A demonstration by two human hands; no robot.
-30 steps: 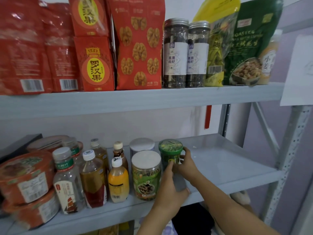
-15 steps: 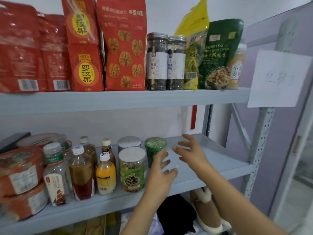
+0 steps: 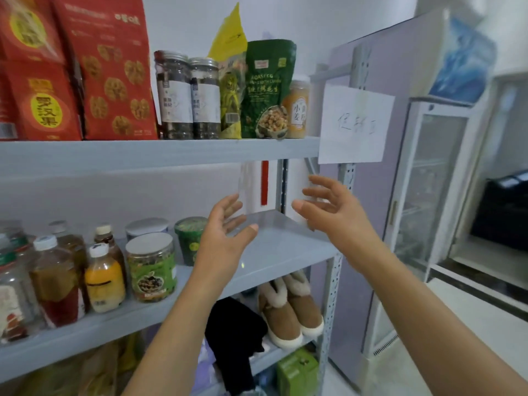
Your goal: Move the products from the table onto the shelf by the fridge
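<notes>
Hovering apart over the grey metal shelf [image 3: 274,252]: left hand [image 3: 225,232] and right hand [image 3: 334,207], fingers spread, holding nothing (palms facing inward). Standing on it, just left: green round plastic tub [image 3: 191,238].

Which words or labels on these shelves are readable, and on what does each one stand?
"罗汉果": on the red box.
"ROASTED": on the green pouch; its smaller print is blurred.
"小麦": on the yellow jar.
Handwritten paper sign: too blurred to read.
Labels on the dark jars: too small to read.
</notes>
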